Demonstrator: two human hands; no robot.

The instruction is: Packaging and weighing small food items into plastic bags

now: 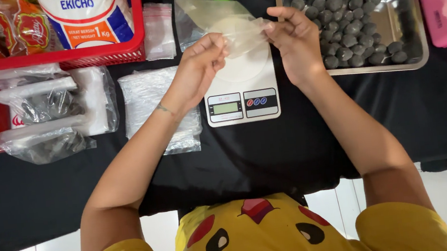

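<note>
Two hands on one small clear plastic bag (pixel 229 22): your left hand (pixel 199 67) pinches its near edge, your right hand (pixel 293 38) grips the opposite edge, holding it just above the white digital kitchen scale (pixel 242 93) at the middle of the black-covered worktop (pixel 292 146). A rectangular metal tray of dark round balls (pixel 354 23) sits at the worktop's far right; a stack of flat clear bags (pixel 149 103) lies left of the scale.

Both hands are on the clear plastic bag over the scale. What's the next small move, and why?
Probably pull the bag's mouth open. The left hand and right hand each pinch an edge of the clear bag, which looks flat and empty above the white scale. The metal tray of dark round pieces sits beside the right hand.
</note>
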